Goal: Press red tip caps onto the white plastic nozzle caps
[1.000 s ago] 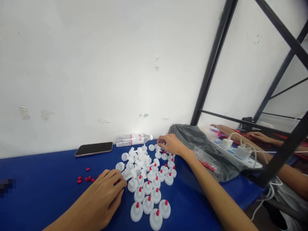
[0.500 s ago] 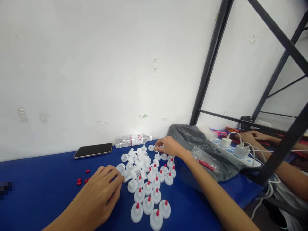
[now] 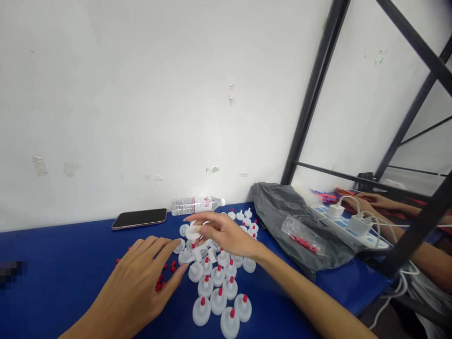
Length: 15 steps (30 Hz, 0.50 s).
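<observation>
My right hand (image 3: 228, 233) reaches over the pile and pinches a white nozzle cap (image 3: 192, 232) between thumb and fingers. My left hand (image 3: 141, 270) is beside the pile, thumb and forefinger apart, with nothing between them; its forefinger tip is by a loose white cap (image 3: 180, 246). Loose white nozzle caps (image 3: 185, 257) lie heaped between the hands, partly hidden by my right hand. Nearer to me stand several white nozzle caps with red tips (image 3: 201, 310), upright in a cluster. Small red tips (image 3: 160, 284) lie scattered around and partly under my left hand.
A phone (image 3: 139, 218) and a clear water bottle (image 3: 197, 205) lie along the wall. At right are a dark plastic bag (image 3: 278, 207), a clear bag of red tips (image 3: 303, 238), a power strip (image 3: 369, 238) and a black metal frame (image 3: 310, 94). Another person's arms (image 3: 420, 245) show beyond.
My right hand has moved left and nearer from the far edge of the pile, and now holds a white cap. My left thumb has spread away from the forefinger, uncovering red tips.
</observation>
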Motion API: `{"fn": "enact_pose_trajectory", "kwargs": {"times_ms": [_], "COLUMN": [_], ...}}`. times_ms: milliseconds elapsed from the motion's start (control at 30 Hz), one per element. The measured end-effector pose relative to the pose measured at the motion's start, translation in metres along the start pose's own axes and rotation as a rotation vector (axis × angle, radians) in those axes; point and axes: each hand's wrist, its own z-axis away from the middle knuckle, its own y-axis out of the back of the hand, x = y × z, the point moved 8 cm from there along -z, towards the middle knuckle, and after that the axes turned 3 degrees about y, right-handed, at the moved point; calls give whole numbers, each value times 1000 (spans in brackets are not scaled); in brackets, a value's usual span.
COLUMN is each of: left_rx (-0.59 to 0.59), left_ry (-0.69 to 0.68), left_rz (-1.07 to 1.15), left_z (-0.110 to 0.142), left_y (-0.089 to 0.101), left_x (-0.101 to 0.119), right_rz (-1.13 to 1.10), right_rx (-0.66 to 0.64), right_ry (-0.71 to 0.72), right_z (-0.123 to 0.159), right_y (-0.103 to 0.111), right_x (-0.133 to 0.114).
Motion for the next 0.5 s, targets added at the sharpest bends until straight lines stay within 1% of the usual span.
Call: {"fn": "enact_pose_trajectory", "kwargs": {"times_ms": [100,167,300,400,500], "left_rx": [-29,-43,-42,-80,-127], "left_ry": [10,-20,-128,-171,-208], "left_rz": [-19,-40,-169,-292,-330], "left_z": [0,1,5,6,2], "left_y": [-2,-5,-12,-15,-11], "left_x": [0,2,4,4,7], "right_rz": [-221,-237,64,294,470], "right_rx": [-74,-82,-61,-8,32], "right_ry": [-11,8,131,196,285], "right_z": [4,6,8,10,13], "right_y": [-26,-32,-28,-26,-32], "right_x": [-3,-6,-17,-22,-29]}}
